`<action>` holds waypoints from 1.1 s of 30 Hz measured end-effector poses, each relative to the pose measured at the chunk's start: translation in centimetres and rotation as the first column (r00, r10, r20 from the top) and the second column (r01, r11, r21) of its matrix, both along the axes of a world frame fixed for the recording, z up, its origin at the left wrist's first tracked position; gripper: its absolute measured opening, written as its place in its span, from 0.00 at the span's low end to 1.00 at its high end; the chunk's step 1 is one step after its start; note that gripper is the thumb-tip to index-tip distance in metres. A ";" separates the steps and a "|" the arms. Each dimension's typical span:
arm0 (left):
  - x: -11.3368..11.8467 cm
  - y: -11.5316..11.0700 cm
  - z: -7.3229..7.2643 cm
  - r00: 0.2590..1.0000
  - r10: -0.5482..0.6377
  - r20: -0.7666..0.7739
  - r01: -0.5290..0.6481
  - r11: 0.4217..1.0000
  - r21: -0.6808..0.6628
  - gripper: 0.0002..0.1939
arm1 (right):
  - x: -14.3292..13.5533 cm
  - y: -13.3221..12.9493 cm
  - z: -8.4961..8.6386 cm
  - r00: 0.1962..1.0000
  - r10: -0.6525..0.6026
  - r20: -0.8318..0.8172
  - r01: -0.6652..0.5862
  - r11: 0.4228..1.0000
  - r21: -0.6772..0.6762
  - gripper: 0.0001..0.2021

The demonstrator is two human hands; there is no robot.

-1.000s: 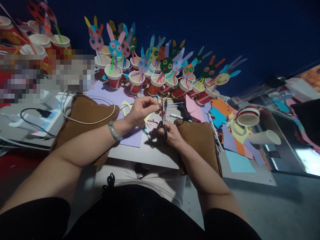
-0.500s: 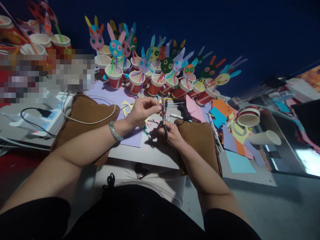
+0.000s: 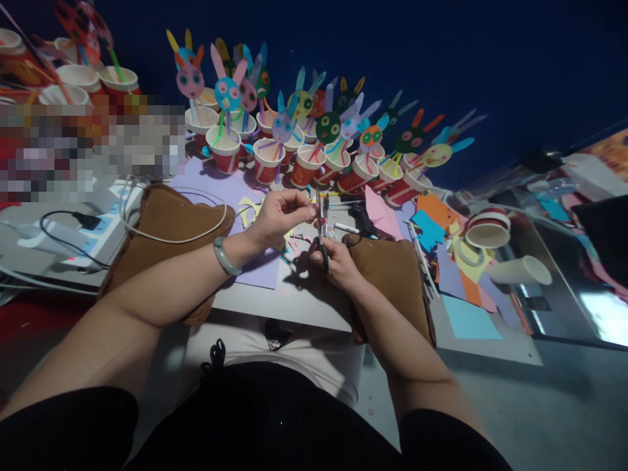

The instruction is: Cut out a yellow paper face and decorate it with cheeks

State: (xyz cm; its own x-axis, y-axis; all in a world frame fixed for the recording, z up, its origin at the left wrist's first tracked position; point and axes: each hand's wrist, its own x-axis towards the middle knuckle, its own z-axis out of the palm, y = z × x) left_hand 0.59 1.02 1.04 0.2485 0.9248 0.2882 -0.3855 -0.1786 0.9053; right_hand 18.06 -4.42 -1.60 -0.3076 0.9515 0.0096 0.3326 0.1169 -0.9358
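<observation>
Left hand (image 3: pixel 280 216) pinches some tiny piece (image 3: pixel 314 208) mid-frame, right hand (image 3: pixel 342 264) grips scissors (image 3: pixel 320 226) beside it; I see basically no change, so snipping's probably still underway.

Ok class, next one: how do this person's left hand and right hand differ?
The left hand pinches what looks like a small piece at its fingertips; the right hand grips scissors by the handles. The left wrist wears a bracelet; the right wrist is bare. Both are raised close together over the table, each forearm crossing a brown cushion.
</observation>
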 end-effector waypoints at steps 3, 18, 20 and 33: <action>-0.1 0.0 0.1 1.000 0.006 -0.001 -0.006 1.000 -0.007 0.12 | -0.1 0.0 0.1 1.000 0.005 -0.001 -0.005 1.000 -0.002 0.23; -0.2 0.2 -0.1 1.000 0.024 -0.007 -0.024 0.999 -0.023 0.13 | -0.1 -0.1 0.2 1.000 -0.005 -0.006 0.005 1.000 -0.022 0.24; -0.2 0.2 -0.1 1.000 0.014 -0.014 -0.015 1.000 -0.017 0.14 | -0.1 0.0 0.2 1.000 -0.006 -0.005 0.006 1.000 -0.015 0.25; 0.0 0.1 -0.1 1.000 0.009 -0.011 -0.009 1.000 0.002 0.13 | -0.2 0.0 0.1 1.000 0.000 -0.003 0.000 1.000 -0.003 0.26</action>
